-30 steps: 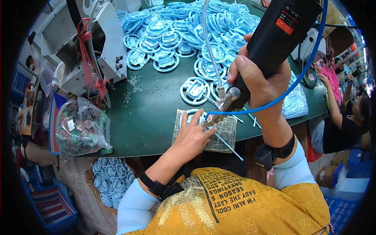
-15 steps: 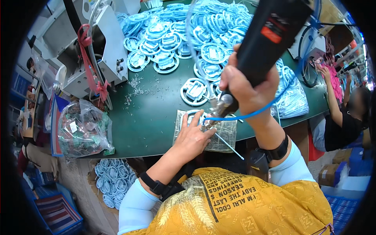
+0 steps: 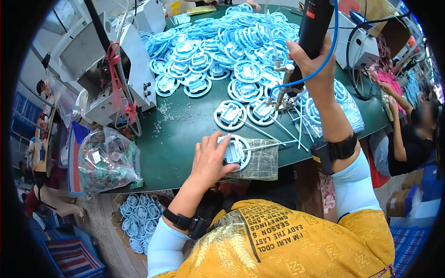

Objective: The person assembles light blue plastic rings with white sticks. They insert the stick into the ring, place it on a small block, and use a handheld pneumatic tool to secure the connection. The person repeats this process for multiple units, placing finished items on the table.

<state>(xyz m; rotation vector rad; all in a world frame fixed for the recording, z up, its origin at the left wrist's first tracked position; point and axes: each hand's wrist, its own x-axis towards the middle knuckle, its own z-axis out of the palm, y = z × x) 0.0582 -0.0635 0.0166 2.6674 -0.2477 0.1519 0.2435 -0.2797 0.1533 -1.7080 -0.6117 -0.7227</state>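
From the head view: gripping a black power driver (image 3: 313, 28) with a blue hose (image 3: 299, 82) in the closed right hand (image 3: 317, 62), with its tip near loose light-blue rings (image 3: 262, 112) on the green table (image 3: 174, 153). Laying the left hand (image 3: 207, 160) over the left side of another ring piece (image 3: 234, 151) on a wrapped block (image 3: 260, 164), with thumb and forefinger spread against it; impossible to tell whether pinching.

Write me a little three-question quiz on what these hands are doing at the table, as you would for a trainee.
1. Which hand grips the black tool?
2. True or false: the left hand touches a round light-blue part.
3. What colour is the thin tube curving down beside the black tool?
a) red
b) blue
c) yellow

Key:
1. The right hand.
2. True.
3. b
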